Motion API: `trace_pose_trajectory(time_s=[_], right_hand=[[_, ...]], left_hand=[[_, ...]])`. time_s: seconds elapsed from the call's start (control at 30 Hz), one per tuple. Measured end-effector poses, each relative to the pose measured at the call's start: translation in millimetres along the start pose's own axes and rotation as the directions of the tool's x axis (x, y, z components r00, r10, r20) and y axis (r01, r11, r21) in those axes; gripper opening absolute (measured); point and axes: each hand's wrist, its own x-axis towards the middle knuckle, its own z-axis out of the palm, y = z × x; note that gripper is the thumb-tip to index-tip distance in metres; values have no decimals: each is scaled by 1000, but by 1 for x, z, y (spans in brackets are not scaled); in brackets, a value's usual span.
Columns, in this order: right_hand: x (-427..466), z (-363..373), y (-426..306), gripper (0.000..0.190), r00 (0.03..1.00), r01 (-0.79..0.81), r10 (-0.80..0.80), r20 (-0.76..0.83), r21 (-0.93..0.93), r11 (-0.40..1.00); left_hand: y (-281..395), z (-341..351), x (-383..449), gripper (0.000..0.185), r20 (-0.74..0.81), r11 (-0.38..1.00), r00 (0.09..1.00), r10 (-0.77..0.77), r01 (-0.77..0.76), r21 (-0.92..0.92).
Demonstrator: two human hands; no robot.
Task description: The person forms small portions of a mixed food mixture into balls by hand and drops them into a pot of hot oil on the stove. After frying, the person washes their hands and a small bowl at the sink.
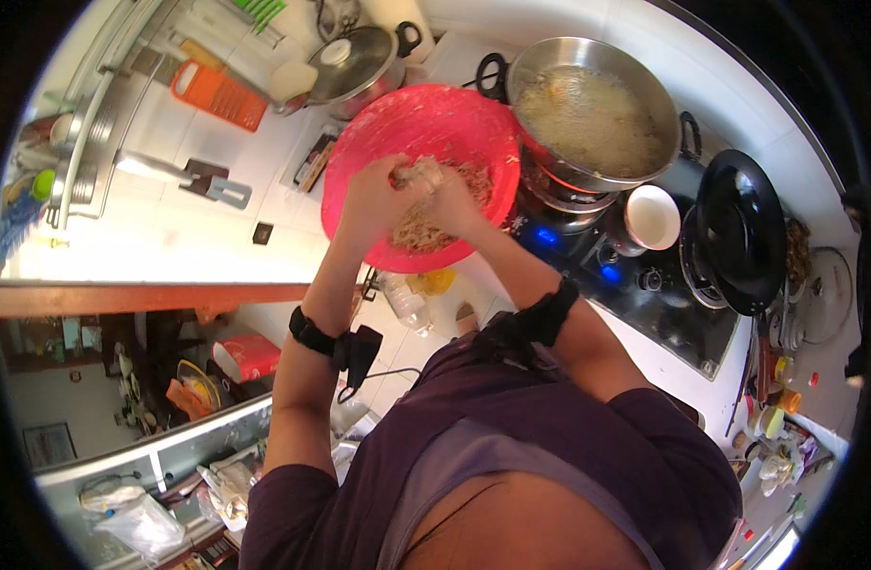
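Both hands meet over a wide pink-red plastic basin (378, 135), close to its near side. The basin holds a loose shredded mixture (424, 231), and its inner wall carries pale smears. My left hand (373, 192) curls in from the left, my right hand (455, 203) from the right. Between their fingers is a pale clump of the mixture (419, 174), partly hidden and somewhat blurred. Just right of the basin, a large steel pot (585, 51) stands on a burner, with yellowish bubbling liquid (588, 125) inside it.
A white bowl (653, 217) and a black wok (738, 235) stand on the black glass hob (642, 320). Leftward are an orange grater (221, 96), a cleaver (154, 167) and a lidded steel pot (357, 64). Plastic bottles (405, 299) stand below the basin.
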Motion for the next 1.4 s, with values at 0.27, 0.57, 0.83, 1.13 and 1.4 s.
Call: trace_pose_trajectory(time_s=[0.27, 0.57, 0.83, 1.13, 1.4], right_hand=[[-5, -3, 6, 16, 952, -299, 295, 84, 35, 954], [1, -45, -6, 17, 982, -188, 182, 57, 141, 972], [-22, -88, -42, 26, 813, -571, 522, 259, 537, 622], [-50, -94, -24, 27, 776, -630, 571, 268, 319, 708], [-51, -93, -36, 20, 652, -735, 660, 373, 526, 429]], left_hand=[[27, 11, 9, 29, -46, 988, 989, 140, -143, -60], [52, 7, 37, 15, 83, 991, 990, 115, -109, -74], [73, 8, 96, 26, 412, 277, 909, 64, 380, -883], [140, 84, 139, 28, 685, 839, 694, 220, 224, -496], [153, 121, 140, 34, 810, 944, 569, 137, 173, -282]])
